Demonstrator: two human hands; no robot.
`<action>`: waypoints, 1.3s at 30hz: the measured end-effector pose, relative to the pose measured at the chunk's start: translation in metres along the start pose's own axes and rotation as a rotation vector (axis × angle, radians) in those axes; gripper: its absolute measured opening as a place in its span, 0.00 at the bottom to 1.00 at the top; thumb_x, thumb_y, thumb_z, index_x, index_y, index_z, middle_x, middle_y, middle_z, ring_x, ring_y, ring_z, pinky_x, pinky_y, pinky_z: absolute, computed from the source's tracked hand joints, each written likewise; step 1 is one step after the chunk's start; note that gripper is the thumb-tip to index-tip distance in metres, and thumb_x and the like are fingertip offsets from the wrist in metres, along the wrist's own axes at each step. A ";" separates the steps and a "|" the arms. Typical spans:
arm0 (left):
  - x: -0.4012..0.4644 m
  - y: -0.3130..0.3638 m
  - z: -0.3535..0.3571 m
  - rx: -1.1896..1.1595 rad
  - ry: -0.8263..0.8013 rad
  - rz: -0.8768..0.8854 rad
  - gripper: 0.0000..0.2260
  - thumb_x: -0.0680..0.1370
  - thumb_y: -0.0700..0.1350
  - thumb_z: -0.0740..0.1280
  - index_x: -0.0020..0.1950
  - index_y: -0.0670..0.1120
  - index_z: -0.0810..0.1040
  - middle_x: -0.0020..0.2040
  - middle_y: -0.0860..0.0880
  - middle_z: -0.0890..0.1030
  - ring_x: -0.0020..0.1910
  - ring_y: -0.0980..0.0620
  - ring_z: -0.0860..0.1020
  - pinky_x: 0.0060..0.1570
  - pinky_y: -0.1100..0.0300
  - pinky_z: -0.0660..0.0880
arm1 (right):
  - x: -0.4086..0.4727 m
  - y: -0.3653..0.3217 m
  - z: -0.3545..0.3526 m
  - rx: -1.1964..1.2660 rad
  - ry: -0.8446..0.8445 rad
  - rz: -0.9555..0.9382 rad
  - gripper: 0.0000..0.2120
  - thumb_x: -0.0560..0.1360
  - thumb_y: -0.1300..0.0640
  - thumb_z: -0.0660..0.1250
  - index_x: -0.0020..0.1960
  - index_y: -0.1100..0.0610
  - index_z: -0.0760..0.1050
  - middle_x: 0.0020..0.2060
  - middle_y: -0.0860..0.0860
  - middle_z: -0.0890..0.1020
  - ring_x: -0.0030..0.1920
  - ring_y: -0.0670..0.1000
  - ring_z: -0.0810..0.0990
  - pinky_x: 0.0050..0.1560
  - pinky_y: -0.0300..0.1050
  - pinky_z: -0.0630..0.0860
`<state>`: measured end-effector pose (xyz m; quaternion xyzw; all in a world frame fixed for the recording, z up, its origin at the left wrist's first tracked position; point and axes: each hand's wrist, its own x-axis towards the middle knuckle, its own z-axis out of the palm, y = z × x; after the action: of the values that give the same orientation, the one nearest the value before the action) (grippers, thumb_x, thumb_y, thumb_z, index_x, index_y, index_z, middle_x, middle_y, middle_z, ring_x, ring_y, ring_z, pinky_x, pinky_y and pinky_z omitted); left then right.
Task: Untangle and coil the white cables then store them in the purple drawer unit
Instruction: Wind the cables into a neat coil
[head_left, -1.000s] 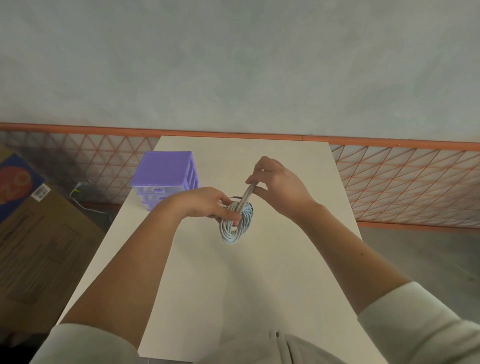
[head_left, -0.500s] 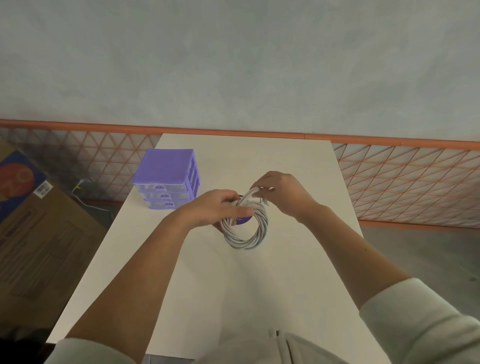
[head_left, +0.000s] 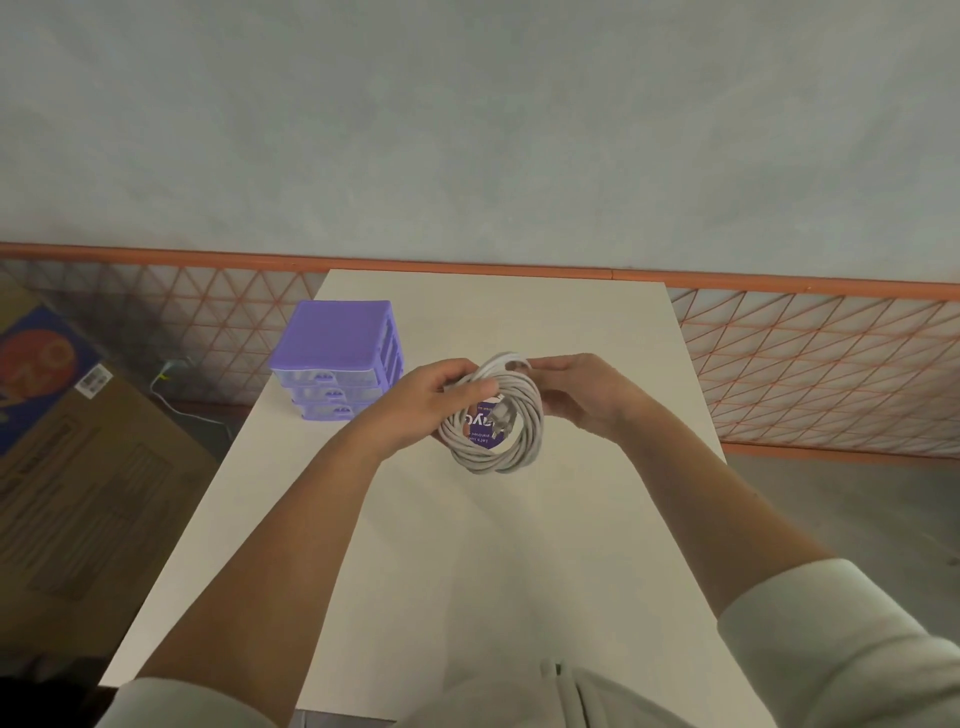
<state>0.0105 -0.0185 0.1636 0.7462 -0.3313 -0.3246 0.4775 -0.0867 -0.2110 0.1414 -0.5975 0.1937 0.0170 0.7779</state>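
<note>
Table: a long, pale cream rectangular tabletop (head_left: 467, 545) is running away from the person toward the wall.
Drawer unit: a small purple plastic three-drawer unit (head_left: 337, 358) is sitting at the table's far left corner, its clear drawer fronts facing the person and looking closed.
Cable: a white round cable wound into a thick ring coil (head_left: 496, 415) is being held up above the table's middle; a plug end is lying across its opening, and a purple printed item is showing through it.
Left hand (head_left: 421, 405): it is gripping the coil's left side, fingers curled over the strands.
Right hand (head_left: 576, 395): it is pinching the coil's top right, fingers closed on the strands.
Key relation: the drawer unit is lying to the left of the coil and slightly farther away, so the left hand is the nearer one; judging from this, the right could be holding the coil while the left is pulling a drawer open.
</note>
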 end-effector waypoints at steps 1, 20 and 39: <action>0.001 -0.001 0.000 -0.002 0.011 0.011 0.09 0.78 0.54 0.67 0.48 0.49 0.80 0.42 0.46 0.80 0.41 0.54 0.79 0.41 0.59 0.74 | 0.001 0.002 0.001 0.044 -0.015 0.039 0.14 0.78 0.66 0.65 0.62 0.68 0.77 0.57 0.62 0.82 0.54 0.57 0.82 0.54 0.45 0.81; 0.005 -0.004 0.009 -0.137 0.212 0.029 0.12 0.79 0.55 0.65 0.36 0.54 0.76 0.32 0.56 0.73 0.28 0.61 0.70 0.30 0.69 0.69 | -0.019 0.000 0.008 0.327 -0.226 0.140 0.15 0.80 0.65 0.57 0.64 0.67 0.74 0.53 0.58 0.82 0.50 0.53 0.83 0.49 0.43 0.80; 0.012 -0.008 0.024 -0.019 0.514 0.113 0.12 0.76 0.55 0.69 0.44 0.46 0.76 0.37 0.52 0.78 0.33 0.61 0.74 0.35 0.70 0.70 | -0.006 0.018 0.045 -0.185 0.232 0.154 0.14 0.69 0.52 0.72 0.51 0.57 0.79 0.44 0.54 0.84 0.47 0.52 0.81 0.47 0.48 0.81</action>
<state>-0.0006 -0.0378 0.1465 0.7799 -0.2369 -0.1003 0.5705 -0.0836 -0.1624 0.1364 -0.6478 0.3254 0.0252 0.6884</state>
